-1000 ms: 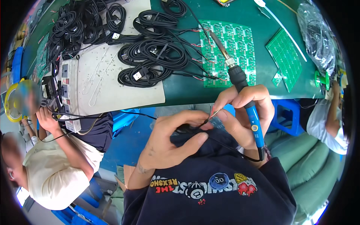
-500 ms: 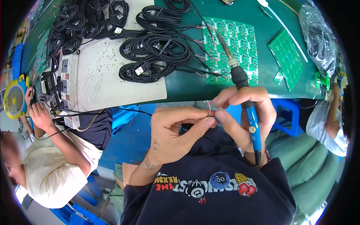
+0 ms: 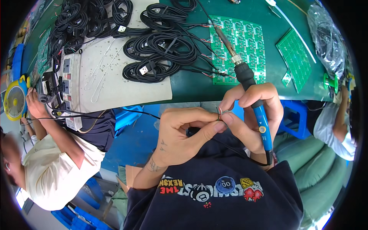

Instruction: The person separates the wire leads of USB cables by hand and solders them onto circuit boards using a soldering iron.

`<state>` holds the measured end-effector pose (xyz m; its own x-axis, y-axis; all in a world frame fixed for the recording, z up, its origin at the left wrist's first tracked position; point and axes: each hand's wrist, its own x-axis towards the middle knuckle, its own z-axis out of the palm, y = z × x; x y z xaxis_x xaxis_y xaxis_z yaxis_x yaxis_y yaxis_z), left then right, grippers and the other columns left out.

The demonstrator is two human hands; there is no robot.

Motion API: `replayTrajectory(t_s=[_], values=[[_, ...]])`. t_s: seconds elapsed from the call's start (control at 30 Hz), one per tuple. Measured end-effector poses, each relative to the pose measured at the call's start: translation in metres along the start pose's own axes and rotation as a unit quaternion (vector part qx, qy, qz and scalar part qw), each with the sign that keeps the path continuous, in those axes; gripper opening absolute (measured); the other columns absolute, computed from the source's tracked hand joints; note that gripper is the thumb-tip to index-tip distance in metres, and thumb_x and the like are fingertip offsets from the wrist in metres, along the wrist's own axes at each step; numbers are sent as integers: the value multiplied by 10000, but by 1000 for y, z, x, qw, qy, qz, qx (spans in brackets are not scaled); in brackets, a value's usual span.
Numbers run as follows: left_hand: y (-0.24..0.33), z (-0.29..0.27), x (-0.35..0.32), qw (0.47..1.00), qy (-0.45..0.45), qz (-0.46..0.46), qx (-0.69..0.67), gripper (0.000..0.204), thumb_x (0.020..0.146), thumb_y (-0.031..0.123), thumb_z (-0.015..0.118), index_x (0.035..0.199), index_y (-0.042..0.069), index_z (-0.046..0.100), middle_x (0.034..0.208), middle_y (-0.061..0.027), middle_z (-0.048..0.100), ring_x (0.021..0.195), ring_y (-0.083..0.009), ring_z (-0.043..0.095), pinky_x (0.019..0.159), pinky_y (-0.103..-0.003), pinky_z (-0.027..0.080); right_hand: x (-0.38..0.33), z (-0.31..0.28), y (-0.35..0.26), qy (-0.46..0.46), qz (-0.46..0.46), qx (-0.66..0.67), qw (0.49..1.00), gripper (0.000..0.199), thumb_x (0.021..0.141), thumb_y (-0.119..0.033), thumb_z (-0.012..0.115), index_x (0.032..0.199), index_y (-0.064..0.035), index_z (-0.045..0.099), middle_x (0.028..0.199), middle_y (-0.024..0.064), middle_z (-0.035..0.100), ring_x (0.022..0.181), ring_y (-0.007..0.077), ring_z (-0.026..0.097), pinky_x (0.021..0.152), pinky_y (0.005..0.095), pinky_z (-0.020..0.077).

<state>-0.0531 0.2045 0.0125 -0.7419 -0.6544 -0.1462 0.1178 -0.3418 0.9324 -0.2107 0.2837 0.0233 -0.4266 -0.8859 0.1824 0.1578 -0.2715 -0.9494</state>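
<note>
Thin wire ends (image 3: 219, 112), centre frame: pinched between left hand (image 3: 184, 134) and right hand (image 3: 249, 111) fingertips. Likely light, limp, fragile; best gripped near stripped tips. Soldering iron (image 3: 249, 88) clamped in right palm.

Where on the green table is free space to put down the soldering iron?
Bare green table lies between the large circuit board and the small circuit board. The white mat below the cable coils is also free. Upper left is crowded.

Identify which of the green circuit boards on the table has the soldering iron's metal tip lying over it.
The large green panel in the middle of the table: the soldering iron in the right hand crosses it. The smaller tilted board to its right lies bare.
</note>
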Motion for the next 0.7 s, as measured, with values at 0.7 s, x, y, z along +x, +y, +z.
replayTrajectory(t_s=[0.7], values=[[-6,5,0,998,39,-6,50,96,849,-80,760,942,-57,760,827,-87,763,691,-88,684,637,-170,547,-5,-2,2,24,-45,-246,968,320,690,108,752,951,-48,650,879,76,702,757,171,607,682,292,502]])
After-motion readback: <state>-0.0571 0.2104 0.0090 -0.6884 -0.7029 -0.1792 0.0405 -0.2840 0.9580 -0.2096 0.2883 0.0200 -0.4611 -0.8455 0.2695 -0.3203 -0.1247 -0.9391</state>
